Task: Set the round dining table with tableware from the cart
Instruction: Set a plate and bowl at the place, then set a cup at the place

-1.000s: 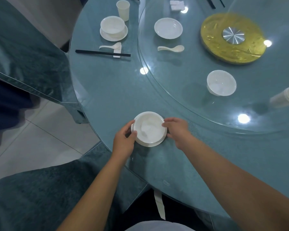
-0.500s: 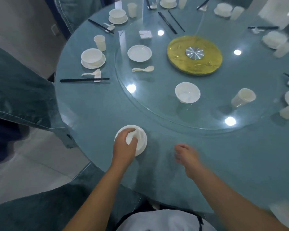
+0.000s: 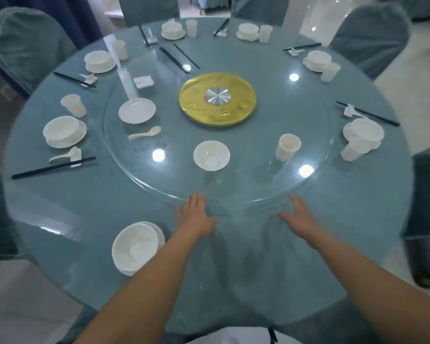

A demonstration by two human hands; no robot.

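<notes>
Hands (image 3: 195,217) (image 3: 298,216) flat, fingers spread, on blue table (image 3: 233,269) beside glass turntable (image 3: 271,120); covered chairs (image 3: 23,45) ring it.

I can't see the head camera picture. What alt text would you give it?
A person's left hand and right hand, both open and empty, reach over a round blue table toward the edge of its glass turntable. A white bowl on a saucer sits near the left arm; more white place settings with black chopsticks ring the table.

Bare table (image 3: 233,256) between hands; bowl (image 3: 134,247) on plate at left.
</notes>
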